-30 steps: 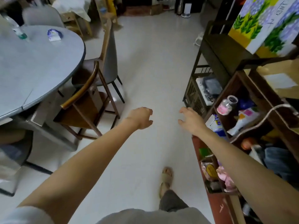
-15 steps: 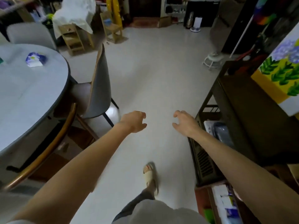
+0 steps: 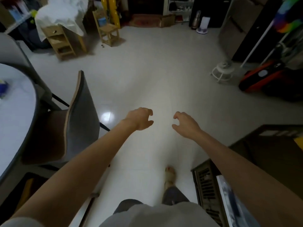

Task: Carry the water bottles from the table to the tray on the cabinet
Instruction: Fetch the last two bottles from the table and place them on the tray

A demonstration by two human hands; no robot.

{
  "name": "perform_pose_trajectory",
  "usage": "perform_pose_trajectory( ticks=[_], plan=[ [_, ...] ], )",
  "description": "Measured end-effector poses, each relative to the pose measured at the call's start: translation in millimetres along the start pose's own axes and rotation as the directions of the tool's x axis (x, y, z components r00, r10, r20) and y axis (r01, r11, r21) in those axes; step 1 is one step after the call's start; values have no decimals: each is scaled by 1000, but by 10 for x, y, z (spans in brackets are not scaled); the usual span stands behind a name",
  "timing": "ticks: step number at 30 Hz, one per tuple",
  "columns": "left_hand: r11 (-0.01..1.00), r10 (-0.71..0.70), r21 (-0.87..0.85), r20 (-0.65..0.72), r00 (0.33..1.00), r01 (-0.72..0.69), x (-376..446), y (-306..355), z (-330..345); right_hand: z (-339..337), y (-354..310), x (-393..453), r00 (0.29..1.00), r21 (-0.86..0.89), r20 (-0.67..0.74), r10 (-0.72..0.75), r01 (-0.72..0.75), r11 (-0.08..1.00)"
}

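Both my arms stretch forward over the white floor. My left hand (image 3: 140, 119) hangs with loosely curled fingers and holds nothing. My right hand (image 3: 185, 124) is the same, fingers loosely curled and empty. The round grey table (image 3: 15, 115) is at the left edge, with only a small blue and white packet (image 3: 3, 89) on the part I see. No water bottle is in view. The dark cabinet top (image 3: 268, 154) lies at the lower right; no tray shows on the part in view.
A grey chair (image 3: 82, 118) stands at the table, just left of my left arm. A slatted dark rack (image 3: 208, 192) sits below my right arm. Small wooden chairs (image 3: 108, 30), a white fan base (image 3: 222, 71) and an orange and black object (image 3: 262, 77) stand farther off.
The view has swung forward and up along the floor. The table and its bottle slid out to the left, the cluttered shelves dropped out at the right. Both hands stayed empty.
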State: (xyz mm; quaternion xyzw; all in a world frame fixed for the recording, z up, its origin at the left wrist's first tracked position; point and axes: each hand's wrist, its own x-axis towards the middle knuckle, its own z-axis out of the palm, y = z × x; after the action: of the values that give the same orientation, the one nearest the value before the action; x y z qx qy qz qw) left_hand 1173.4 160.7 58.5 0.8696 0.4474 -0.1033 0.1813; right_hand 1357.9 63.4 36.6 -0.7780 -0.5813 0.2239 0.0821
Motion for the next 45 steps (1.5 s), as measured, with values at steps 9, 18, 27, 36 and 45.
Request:
perform_pose_trajectory(
  ticks=[9,18,27,36,45],
  plan=[
    [979,-188,-85,-18,982,186,1903,-698,-822,-682,-222,2596,975,-58,133,-179,188,981],
    [894,-428,-189,-98,898,406,3075,-2297,-1592,-740,-1437,4961,882,-93,264,-389,425,900],
    [802,-579,-248,-103,809,543,3896,-4262,-2460,-657,-3197,6851,783,-68,324,-530,579,813],
    [557,-802,-411,-40,596,722,4049,-6034,-2857,-83,-5186,8302,549,-17,472,-690,788,616],
    [35,-987,-639,98,127,768,3355,-7313,-3015,784,-7523,8736,66,112,650,-757,977,181]
  ],
)
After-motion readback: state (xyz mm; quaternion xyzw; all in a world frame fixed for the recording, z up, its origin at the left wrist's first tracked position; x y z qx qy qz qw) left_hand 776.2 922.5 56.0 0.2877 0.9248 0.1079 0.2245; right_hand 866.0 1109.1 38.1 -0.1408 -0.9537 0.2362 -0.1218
